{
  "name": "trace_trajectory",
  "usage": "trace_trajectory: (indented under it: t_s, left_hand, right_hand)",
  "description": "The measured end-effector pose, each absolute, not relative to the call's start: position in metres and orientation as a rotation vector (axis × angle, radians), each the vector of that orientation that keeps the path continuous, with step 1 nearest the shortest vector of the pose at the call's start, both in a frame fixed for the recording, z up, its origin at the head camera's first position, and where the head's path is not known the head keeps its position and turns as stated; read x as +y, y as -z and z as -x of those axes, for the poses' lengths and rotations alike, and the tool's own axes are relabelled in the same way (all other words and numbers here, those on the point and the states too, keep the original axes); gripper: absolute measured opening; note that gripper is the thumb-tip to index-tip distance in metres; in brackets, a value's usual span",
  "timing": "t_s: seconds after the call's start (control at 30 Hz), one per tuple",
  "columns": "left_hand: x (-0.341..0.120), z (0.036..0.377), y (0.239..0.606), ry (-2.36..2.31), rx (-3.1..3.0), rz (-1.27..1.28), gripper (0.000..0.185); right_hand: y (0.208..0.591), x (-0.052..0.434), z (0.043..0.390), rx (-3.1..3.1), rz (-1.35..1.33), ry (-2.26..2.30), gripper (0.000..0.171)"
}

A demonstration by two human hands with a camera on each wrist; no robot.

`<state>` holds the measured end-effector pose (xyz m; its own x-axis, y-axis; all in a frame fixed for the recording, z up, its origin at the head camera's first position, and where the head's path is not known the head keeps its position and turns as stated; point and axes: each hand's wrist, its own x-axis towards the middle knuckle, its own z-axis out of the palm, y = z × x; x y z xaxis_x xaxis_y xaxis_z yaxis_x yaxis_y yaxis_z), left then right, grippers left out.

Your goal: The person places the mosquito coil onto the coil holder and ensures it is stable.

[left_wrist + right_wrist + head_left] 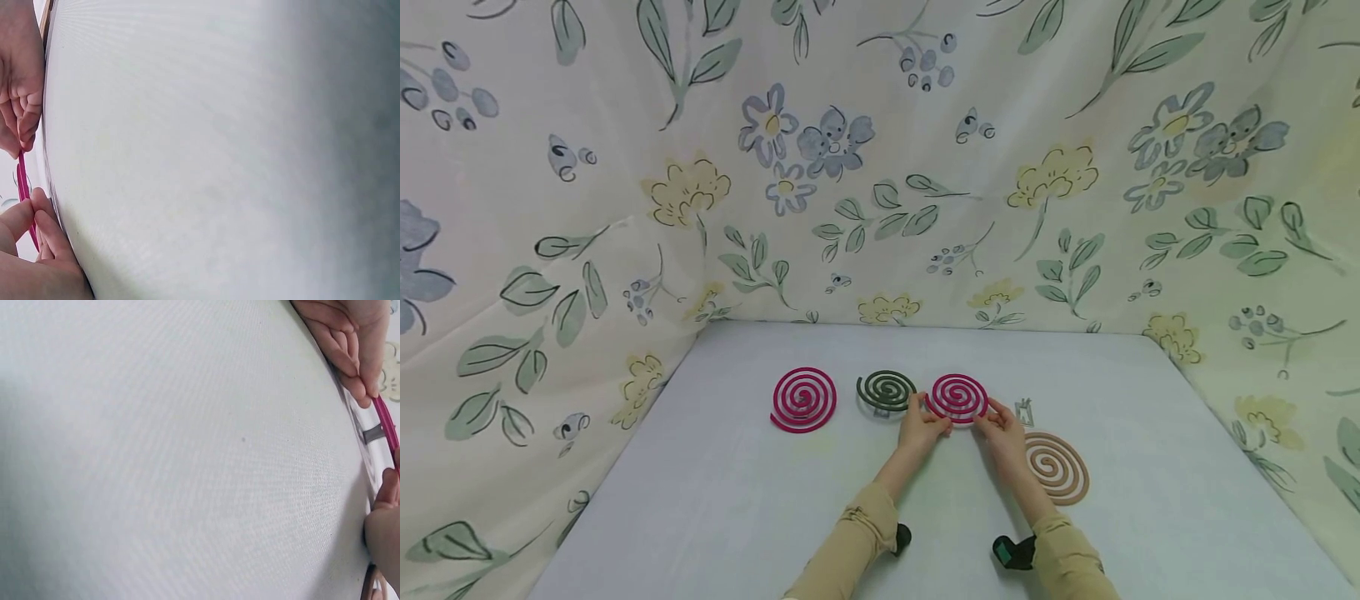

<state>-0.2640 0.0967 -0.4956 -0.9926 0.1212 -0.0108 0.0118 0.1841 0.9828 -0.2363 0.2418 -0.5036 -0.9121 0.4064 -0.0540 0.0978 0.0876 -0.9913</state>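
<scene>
Between both hands is a pink mosquito coil [957, 397], pinched at its rim. My left hand [922, 429] grips its left edge and my right hand [1006, 442] its lower right edge. Edge-on, the same pink coil [23, 178] shows in the left wrist view, slightly above the table. A grey metal piece [375, 433] appears below it in the right wrist view. Just left of the hands, a green coil [887, 389] sits on a small metal stand [881, 412], slightly tilted. Another pink coil [803, 397] is farther left.
A brown coil [1047, 462] lies on the white table [700, 500] by the right forearm. Behind the right hand is a small metal stand [1024, 412]. Floral cloth [880, 167] hangs around the table's back and sides.
</scene>
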Motion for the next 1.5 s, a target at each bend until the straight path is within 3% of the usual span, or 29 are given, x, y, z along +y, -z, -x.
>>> trace_trajectory:
  t_s: [1.5]
  left_hand:
    - [0.0957,0.2623,0.4994,-2.039,2.281,-0.196,0.065]
  right_hand:
    - [0.5054,0.2396,0.233,-2.117,0.509,-1.875,0.048]
